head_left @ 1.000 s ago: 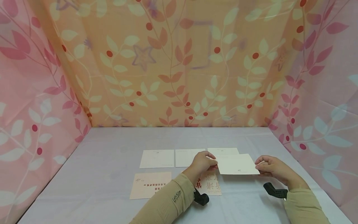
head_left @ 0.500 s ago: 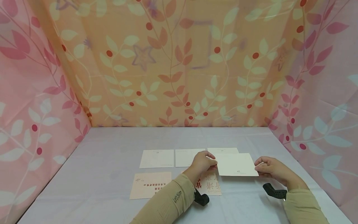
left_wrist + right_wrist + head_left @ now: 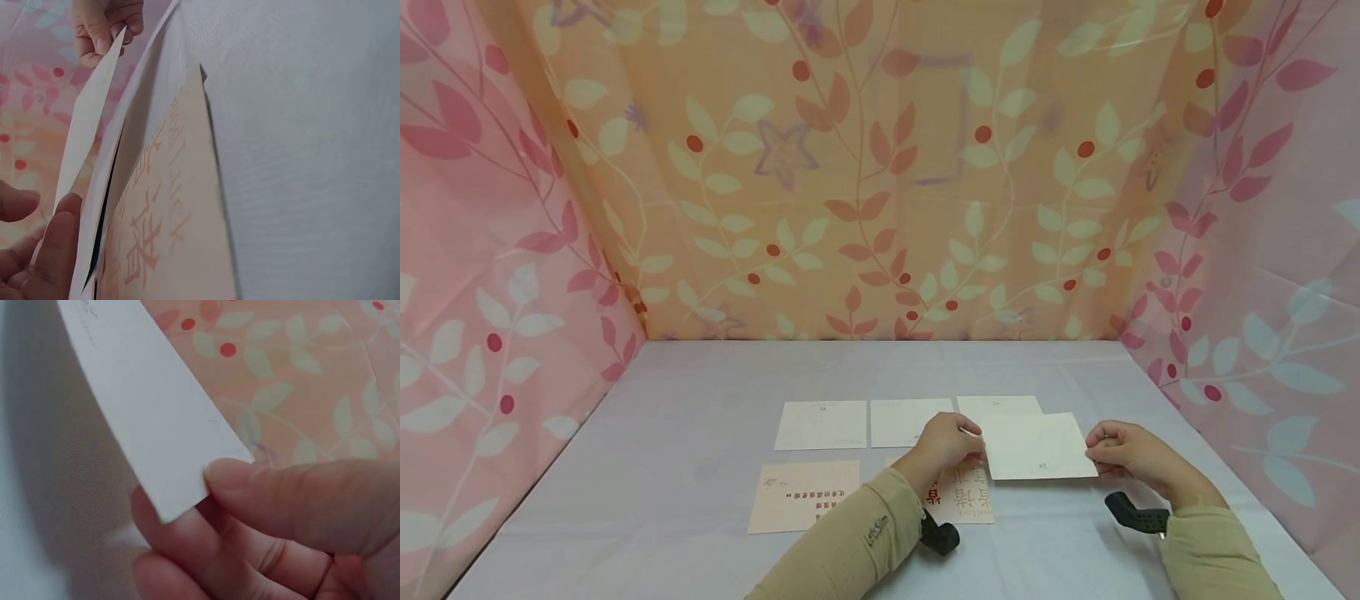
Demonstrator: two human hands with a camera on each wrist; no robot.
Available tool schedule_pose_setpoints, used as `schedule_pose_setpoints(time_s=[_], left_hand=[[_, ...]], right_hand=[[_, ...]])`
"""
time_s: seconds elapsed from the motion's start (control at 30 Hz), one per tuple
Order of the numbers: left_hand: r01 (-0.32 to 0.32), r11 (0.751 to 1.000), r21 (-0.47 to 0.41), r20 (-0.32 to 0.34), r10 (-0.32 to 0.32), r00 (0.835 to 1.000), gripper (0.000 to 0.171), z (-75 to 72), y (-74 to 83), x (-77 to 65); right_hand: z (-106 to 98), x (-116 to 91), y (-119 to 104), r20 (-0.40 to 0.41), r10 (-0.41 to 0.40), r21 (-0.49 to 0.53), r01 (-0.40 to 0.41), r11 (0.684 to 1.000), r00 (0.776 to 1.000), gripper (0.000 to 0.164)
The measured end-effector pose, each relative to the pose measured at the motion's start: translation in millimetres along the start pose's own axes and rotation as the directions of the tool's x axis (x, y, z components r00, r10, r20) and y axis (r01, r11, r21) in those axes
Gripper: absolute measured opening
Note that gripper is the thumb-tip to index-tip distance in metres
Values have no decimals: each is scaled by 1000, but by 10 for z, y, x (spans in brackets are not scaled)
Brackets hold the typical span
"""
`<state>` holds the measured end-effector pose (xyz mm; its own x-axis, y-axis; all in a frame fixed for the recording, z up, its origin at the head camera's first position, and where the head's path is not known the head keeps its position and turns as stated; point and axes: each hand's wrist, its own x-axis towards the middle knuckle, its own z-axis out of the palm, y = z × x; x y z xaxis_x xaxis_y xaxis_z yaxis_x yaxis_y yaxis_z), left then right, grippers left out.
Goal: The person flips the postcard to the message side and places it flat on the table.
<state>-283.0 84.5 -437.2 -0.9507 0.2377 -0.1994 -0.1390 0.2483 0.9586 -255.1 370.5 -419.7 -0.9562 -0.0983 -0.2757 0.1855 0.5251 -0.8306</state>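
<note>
The left hand (image 3: pixel 946 442) at nine o'clock and right hand (image 3: pixel 1141 457) at three grip a cream rectangular paper card (image 3: pixel 1040 446), long axis between them, neither nearer.

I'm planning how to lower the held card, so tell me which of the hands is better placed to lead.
Probably the right hand: it pinches the held card by its right edge, clear of the two printed cards, whereas the left sleeve crosses over them.

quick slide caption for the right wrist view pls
The right grip pinches one end of a faintly marked white card, with leaf-patterned cloth behind.
</note>
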Motion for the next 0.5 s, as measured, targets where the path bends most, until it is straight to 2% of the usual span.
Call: schedule_pose_setpoints(time_s=[0.3, 0.5], left_hand=[[75, 997, -32, 2, -75, 997, 4, 12, -12, -36], [86, 996, -14, 10, -86, 996, 6, 24, -21, -47]], right_hand=[[7, -5, 14, 23, -14, -11, 14, 1000, 1000, 23], [15, 0, 34, 13, 19, -31, -19, 999, 1000, 23]])
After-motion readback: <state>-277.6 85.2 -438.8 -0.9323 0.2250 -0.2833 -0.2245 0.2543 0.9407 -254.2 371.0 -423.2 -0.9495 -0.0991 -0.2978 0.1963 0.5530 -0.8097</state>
